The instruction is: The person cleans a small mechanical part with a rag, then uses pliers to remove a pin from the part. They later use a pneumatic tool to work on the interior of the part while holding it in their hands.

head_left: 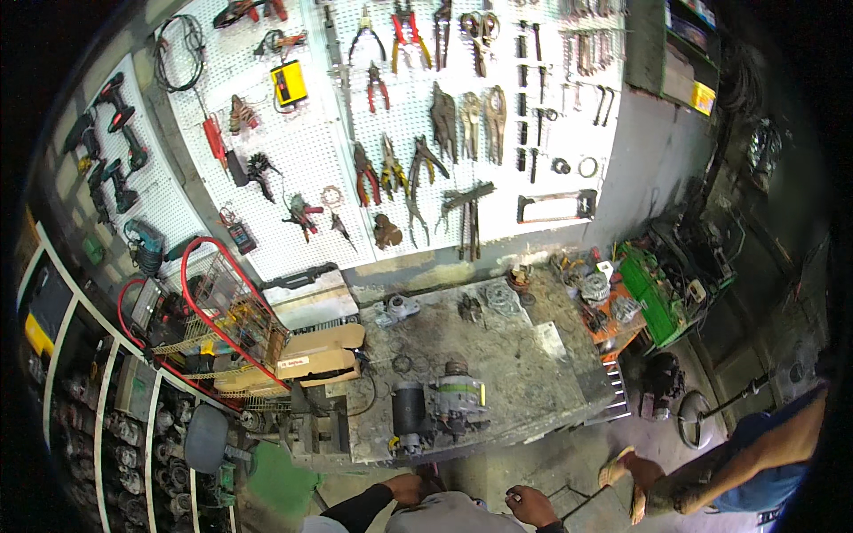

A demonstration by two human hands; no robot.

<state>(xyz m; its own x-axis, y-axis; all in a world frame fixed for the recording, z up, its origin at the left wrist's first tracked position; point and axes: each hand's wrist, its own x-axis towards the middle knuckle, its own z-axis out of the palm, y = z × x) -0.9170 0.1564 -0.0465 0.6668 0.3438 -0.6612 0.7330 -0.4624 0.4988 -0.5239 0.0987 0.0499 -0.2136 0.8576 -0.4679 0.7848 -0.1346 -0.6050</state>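
Farthest left of the tabletop [533, 386], we see cordless drills [114, 102] hanging on a white pegboard, with shelves of metal parts lower down. Nearer the tabletop's left end stands a wire basket [222, 293] with a red rim, loaded with mixed items, and an open cardboard box [324, 351] lies at that end. Our left hand [406, 489] is just off the tabletop's near edge, its fingers bent and turned inward; the fingertips are hidden, so we cannot tell whether it has hold of anything. On the tabletop close to that same edge sit a black cylinder [410, 411] and, just beside it, a silver motor [460, 400] with a green band. Toward the tabletop's far edge, we make out a round metal housing [502, 299]. Our right hand [530, 506] is also off the near edge, half closed with curled fingers; a pale spot shows at its fingertips, too small for us to say whether it is gripping something. Beyond the tabletop's right end, we find a green crate [653, 298] of parts and, nearer us, a seated person's bare leg [746, 462].
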